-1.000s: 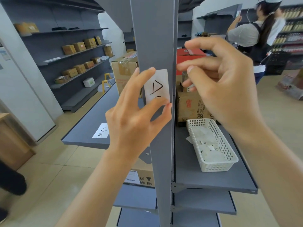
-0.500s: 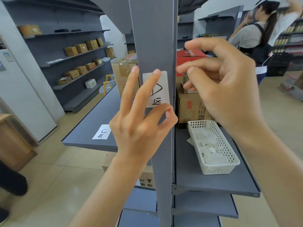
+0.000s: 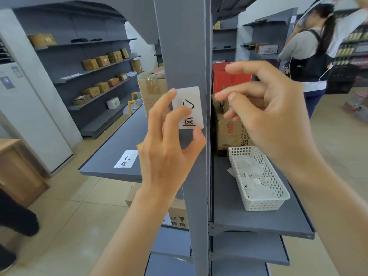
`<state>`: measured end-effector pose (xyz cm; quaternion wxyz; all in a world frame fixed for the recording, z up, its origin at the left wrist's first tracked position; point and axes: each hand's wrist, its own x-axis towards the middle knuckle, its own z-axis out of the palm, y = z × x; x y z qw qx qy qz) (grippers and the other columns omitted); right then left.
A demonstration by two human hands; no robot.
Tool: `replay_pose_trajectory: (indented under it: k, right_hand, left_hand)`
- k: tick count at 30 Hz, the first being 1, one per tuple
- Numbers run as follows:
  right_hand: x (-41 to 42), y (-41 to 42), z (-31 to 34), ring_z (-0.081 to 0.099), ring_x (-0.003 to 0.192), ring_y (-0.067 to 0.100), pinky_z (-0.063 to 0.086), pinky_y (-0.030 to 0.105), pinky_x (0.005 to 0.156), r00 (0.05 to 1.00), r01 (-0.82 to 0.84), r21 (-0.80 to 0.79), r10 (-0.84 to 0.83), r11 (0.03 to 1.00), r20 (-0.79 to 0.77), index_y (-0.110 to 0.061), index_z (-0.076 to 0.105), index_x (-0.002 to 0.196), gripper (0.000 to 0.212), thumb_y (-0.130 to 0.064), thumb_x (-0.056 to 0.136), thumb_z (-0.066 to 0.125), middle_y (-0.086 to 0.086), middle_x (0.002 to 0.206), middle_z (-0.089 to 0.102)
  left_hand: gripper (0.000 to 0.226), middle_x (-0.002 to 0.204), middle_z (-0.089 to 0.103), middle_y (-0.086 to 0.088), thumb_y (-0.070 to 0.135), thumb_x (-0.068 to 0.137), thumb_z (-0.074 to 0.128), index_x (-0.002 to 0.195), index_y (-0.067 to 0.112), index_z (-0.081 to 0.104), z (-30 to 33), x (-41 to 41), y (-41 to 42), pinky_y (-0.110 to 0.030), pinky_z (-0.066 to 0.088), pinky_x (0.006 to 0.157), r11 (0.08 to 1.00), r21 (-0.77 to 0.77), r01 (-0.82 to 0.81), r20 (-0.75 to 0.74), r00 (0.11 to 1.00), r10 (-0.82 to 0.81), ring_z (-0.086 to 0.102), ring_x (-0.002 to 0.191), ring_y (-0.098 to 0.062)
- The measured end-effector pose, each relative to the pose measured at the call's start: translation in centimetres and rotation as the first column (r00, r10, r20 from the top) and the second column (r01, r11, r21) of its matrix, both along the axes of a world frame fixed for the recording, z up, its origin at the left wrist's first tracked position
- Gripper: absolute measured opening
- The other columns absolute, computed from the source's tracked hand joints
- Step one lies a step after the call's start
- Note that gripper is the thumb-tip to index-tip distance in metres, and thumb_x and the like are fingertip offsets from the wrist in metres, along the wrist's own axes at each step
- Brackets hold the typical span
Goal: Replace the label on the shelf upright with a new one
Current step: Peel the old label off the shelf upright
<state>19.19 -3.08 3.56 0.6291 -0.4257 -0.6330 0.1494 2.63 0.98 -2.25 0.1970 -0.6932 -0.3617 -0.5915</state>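
Your left hand (image 3: 169,154) has its fingers (image 3: 164,105) spread over the white label (image 3: 191,107): two fingertips press on its left half, and the thumb sits just under its lower right corner. The label lies flat on the grey shelf upright (image 3: 182,46), with black handwritten marks and rounded corners, its right edge near the upright's right edge. Your right hand (image 3: 272,114), at 3 o'clock of the label, hangs clear of the upright with its fingers loosely curled and apart, thumb near the forefinger; whether it pinches anything you cannot tell.

Above the label, at 12 o'clock, the upright's face is bare. At 9 o'clock there is open air over the left shelf (image 3: 111,148), where a second white label (image 3: 126,159) lies flat. At 5 o'clock a white plastic basket (image 3: 266,204) of paper slips stands on the right shelf (image 3: 258,222), with a brown carton (image 3: 231,134) and a red box (image 3: 229,80) behind it. Another carton (image 3: 153,90) stands behind your left fingers. At 2 o'clock, well apart, a person (image 3: 310,52) stands in the aisle.
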Motion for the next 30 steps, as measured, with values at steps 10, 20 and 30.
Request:
replay_pose_trajectory:
  k: [10,20,30]
  right_hand:
    - [0.4,-0.3,0.6,0.076,0.073,0.011,0.058,0.017,0.068,1.000,0.000,0.017,0.000,1.000,0.005,-0.027,0.065,0.126,0.039,-0.002,0.097,0.059,-0.008,0.091,0.082]
    - [-0.1,0.1,0.8,0.075,0.070,0.019,0.060,0.019,0.066,1.000,-0.020,0.026,0.020,0.999,0.018,-0.027,0.064,0.126,0.039,-0.001,0.097,0.060,-0.009,0.089,0.082]
    - [-0.2,0.8,0.2,0.074,0.066,0.020,0.063,0.026,0.065,1.000,0.000,0.019,0.000,1.000,0.028,-0.027,0.064,0.126,0.039,-0.002,0.096,0.060,-0.008,0.088,0.082]
  left_hand:
    - [0.015,0.120,0.070,-0.015,0.017,0.085,0.080,0.097,0.007,0.076,0.4,-0.1,0.1,-0.023,0.049,0.044,0.996,0.087,-0.010,-0.110,0.994,0.020,0.060,0.092,-0.013]
    - [0.026,0.122,0.072,-0.004,0.018,0.078,0.073,0.094,0.016,0.053,0.8,0.7,0.0,-0.028,0.035,0.031,0.978,0.175,-0.114,-0.140,0.980,0.139,0.065,0.060,-0.019]
    - [0.017,0.119,0.071,-0.011,0.006,0.085,0.073,0.095,0.017,0.063,-0.1,-0.9,0.9,-0.034,0.040,0.033,0.977,0.205,-0.059,-0.071,0.995,0.075,0.063,0.084,-0.015]
